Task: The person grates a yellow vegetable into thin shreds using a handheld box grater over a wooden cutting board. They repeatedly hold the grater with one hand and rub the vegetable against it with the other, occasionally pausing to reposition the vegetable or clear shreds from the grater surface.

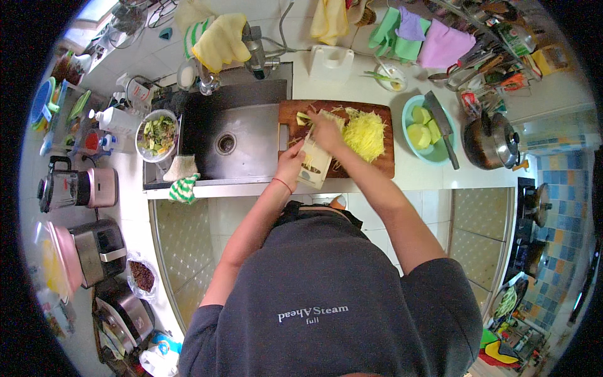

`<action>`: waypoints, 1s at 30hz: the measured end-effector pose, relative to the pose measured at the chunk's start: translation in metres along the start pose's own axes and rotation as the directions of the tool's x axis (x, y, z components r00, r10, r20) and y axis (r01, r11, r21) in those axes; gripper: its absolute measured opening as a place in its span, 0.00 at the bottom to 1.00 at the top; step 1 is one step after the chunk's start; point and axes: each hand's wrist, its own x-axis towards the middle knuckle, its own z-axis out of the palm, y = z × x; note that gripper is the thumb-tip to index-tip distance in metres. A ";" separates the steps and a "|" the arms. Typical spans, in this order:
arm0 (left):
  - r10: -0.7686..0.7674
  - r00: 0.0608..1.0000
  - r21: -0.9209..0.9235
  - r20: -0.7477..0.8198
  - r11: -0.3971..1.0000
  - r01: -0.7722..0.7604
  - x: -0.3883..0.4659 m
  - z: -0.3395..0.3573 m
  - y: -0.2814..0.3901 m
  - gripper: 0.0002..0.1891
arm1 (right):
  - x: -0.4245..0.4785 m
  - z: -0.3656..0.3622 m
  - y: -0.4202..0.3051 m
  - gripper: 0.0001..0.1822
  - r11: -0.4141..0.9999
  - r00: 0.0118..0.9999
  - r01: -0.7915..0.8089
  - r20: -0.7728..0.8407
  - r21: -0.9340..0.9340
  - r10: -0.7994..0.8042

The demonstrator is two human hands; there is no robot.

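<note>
My left hand (291,162) grips the lower side of a pale slicer-grater (314,172), which slants across a wooden cutting board (387,162). Over the grater's upper part is my right hand (326,133), blurred, its fingers pointing away from me. What lies under its palm is hidden. By those fingertips sits a small green-edged vegetable piece (301,118). A heap of yellow-green vegetable shreds (365,136) covers the board's right half. Farther right, a mint-green bowl (410,146) holds several peeled pale-green chunks (419,136), with a cleaver (440,120) laid across its rim.
A steel sink (254,141) adjoins the board's left side. A bowl of vegetable scraps (158,134) stands on the sink's left edge. Behind are a white stand (331,63) and a small dish (392,77). A lidded pot (490,141) stands far right.
</note>
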 end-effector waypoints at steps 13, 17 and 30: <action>-0.082 0.996 0.001 -0.025 0.997 0.082 -0.010 0.018 0.023 0.18 | 0.007 -0.001 0.017 0.26 0.987 0.981 0.155 -0.128 0.044 -0.148; -0.083 0.994 0.100 0.066 0.992 0.077 0.004 0.009 0.010 0.18 | 0.026 -0.007 0.039 0.25 0.985 0.985 -0.172 -0.034 -0.022 0.171; -0.136 0.990 0.025 0.037 0.990 0.135 -0.013 0.019 0.017 0.18 | 0.014 -0.005 0.031 0.29 0.996 0.997 -0.063 -0.050 -0.064 0.060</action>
